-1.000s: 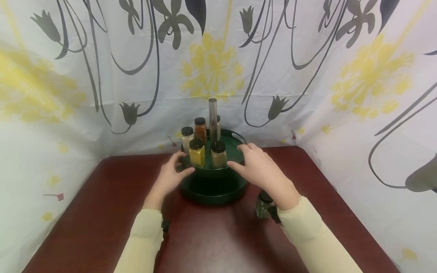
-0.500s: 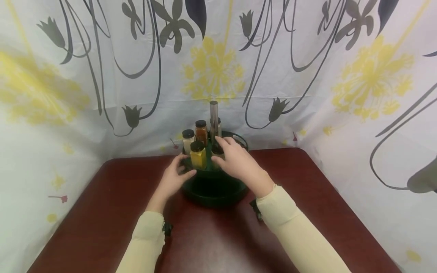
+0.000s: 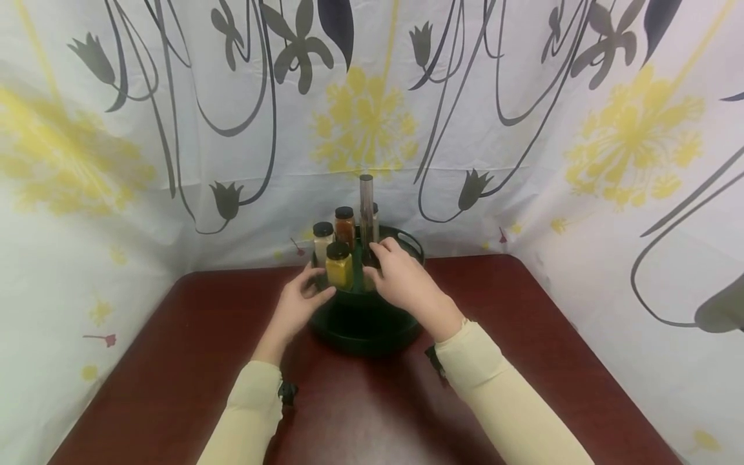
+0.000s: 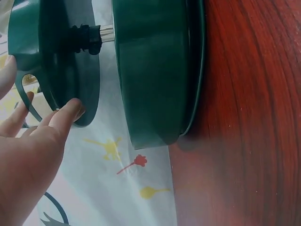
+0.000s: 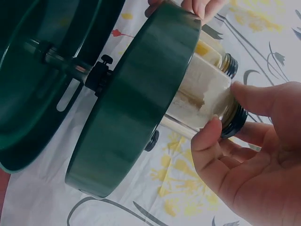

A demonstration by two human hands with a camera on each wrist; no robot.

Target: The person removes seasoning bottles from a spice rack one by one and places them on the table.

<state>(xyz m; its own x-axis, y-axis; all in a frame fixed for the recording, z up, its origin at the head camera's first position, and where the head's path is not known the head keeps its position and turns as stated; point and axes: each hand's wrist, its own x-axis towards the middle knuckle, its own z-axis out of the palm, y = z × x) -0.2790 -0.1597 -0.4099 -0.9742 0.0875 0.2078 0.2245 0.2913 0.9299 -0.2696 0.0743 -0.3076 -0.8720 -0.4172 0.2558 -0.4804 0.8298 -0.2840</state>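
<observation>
A dark green two-tier round tray stand [image 3: 366, 339] stands near the back of the table, with a pole [image 3: 366, 206] rising through its middle. My left hand [image 3: 295, 300] holds the upper tray [image 5: 134, 103] at its left edge; in the left wrist view the fingers lie around the handle cutout, one under the tray. My right hand [image 3: 403, 274] pinches a spice jar [image 5: 200, 94] with a black lid, thumb and fingers around its top. The jar, part full of pale powder, is on the upper tray and mostly hidden by the hand in the head view.
A yellow spice jar [image 3: 339, 271] stands on the upper tray beside the left hand. Behind it are a whitish jar [image 3: 323, 240], an orange-red jar [image 3: 345, 226] and a jar partly behind the pole. Patterned cloth [image 3: 494, 129] encloses the red-brown table [image 3: 203, 355].
My right hand has moved left from the tray's right edge onto the pale powder jar. Its sleeve now covers the jar that stood on the table. The left hand stays at the tray.
</observation>
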